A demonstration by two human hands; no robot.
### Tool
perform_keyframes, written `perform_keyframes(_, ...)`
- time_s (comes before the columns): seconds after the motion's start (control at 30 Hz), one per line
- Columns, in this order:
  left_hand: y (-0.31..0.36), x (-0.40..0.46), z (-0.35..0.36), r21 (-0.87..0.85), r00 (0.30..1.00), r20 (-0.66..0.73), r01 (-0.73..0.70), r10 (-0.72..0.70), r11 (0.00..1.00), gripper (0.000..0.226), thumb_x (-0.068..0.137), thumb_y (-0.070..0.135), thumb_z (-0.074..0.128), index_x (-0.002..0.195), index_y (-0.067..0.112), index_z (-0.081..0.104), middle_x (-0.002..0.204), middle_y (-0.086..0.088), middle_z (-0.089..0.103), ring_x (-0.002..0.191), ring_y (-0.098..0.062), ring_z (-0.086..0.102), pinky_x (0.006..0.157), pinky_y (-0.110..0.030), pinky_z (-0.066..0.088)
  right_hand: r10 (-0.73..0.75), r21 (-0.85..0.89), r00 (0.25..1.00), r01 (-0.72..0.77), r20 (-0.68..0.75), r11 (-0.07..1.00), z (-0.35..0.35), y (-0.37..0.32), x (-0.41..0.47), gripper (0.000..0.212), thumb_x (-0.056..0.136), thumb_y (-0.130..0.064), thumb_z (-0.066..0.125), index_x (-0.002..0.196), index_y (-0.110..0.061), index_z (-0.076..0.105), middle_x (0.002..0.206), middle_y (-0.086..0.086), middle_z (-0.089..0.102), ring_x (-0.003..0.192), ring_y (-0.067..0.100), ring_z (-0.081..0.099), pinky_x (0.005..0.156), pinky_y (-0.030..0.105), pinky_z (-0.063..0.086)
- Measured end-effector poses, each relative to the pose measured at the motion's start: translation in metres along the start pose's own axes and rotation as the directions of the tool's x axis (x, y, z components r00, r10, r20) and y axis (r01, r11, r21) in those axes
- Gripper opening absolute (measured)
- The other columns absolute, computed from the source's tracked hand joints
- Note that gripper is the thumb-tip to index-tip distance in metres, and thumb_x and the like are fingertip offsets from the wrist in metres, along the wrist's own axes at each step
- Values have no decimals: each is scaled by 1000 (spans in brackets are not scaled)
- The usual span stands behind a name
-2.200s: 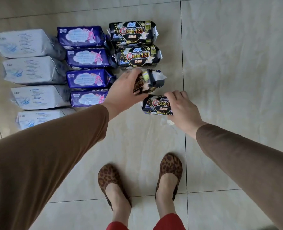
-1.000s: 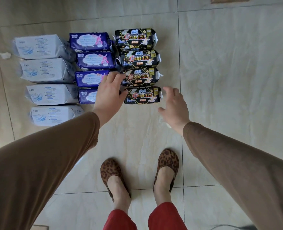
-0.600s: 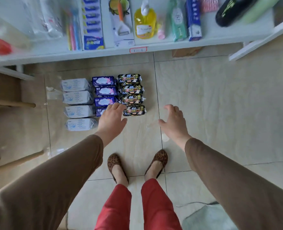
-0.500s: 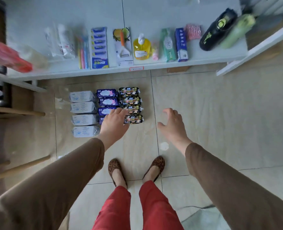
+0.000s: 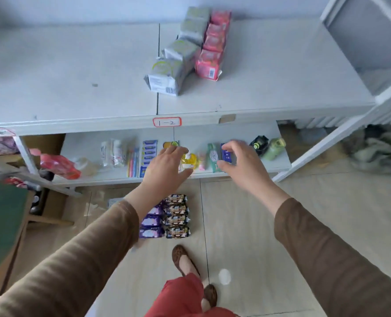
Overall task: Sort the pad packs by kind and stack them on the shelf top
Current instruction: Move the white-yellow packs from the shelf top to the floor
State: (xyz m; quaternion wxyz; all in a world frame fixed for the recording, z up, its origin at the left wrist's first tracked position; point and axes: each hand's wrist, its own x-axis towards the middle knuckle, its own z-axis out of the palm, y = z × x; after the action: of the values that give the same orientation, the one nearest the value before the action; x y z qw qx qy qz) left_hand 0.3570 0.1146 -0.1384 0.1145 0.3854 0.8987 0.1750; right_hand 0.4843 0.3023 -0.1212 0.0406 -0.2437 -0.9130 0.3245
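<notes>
Now that the black packs (image 5: 177,217) lie lined up on the floor, both hands, the left hand (image 5: 167,167) and right hand (image 5: 238,162), rise empty (fingers spread) toward the shelf top (image 5: 75,72).

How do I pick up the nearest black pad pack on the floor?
Come from above and pinch the nearest black pad pack across its short width, at its middle. It lies flat at the row's end, so its near long side is free; another pack sits against its far side.

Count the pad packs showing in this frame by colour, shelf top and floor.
Grey packs, shelf top: 4
Pink packs, shelf top: 4
Black packs, floor: 4
Purple packs, floor: 3 showing; the left sleeve may hide more
Total: 15 in view
</notes>
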Motion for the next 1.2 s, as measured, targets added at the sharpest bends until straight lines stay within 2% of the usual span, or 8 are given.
perform_keyframes(0.17,4,51,-48,-44,998,-57,-5,2,999,52,90,39,63,137,21,49,139,1,49,129,-24,42,100,-36,37,-11,-18,1000,11,-8,1000,-32,-22,47,42,90,-32,66,129,-21,55,129,-1,56,122,22,46,101,44,41)
perform_keyframes(0.4,-5,114,-97,-33,990,-128,47,-51,998,54,90,39,65,138,20,47,138,-3,48,129,-25,41,102,-40,39,-68,-6,997,68,-21,998,-57,-37,124,46,90,-36,66,131,-20,52,127,-1,57,121,19,47,90,28,36)
perform_keyframes(0.6,-32,173,-116,-62,968,-180,163,-172,985,60,88,37,68,140,19,45,138,-7,48,129,-28,42,103,-38,36,-95,-39,995,95,-14,995,-64,-53,220,52,90,-44,63,131,-14,52,126,8,58,120,29,48,96,35,41)
perform_keyframes(0.73,-52,221,-121,-129,939,-170,279,-298,952,70,84,39,72,144,18,40,142,-8,44,132,-29,40,107,-39,33,-163,-230,976,127,-142,965,-61,-63,289,51,91,-58,53,116,-15,60,123,8,60,119,32,47,95,39,41)
perform_keyframes(0.83,-67,252,-126,-238,921,-54,363,-386,901,83,77,41,79,147,23,37,144,-3,42,133,-22,42,108,-38,36,-239,-426,960,157,-146,891,-57,-69,335,62,90,-66,46,117,-13,62,125,9,57,123,31,43,99,43,36)
perform_keyframes(1.0,-80,272,-124,-366,909,201,415,-365,833,85,65,37,90,136,39,41,133,2,45,113,-18,51,85,-27,44,-254,-575,963,259,90,776,-44,-75,380,91,77,-87,36,123,-13,64,128,8,57,127,29,40,101,43,31)
perform_keyframes(1.1,-81,262,-122,-365,918,163,396,-361,843,75,54,52,88,110,39,41,110,8,53,90,-17,57,67,-30,48,-303,-532,950,297,79,793,-34,-84,387,94,68,-89,43,119,-12,60,119,9,60,120,31,46,97,43,33)
perform_keyframes(1.2,-79,243,-124,-290,931,92,365,-354,885,80,46,63,86,102,37,36,104,15,48,83,-12,55,61,-28,46,-353,-438,931,358,97,824,-21,-99,385,86,68,-77,58,118,-8,48,110,13,61,104,34,59,81,41,43)
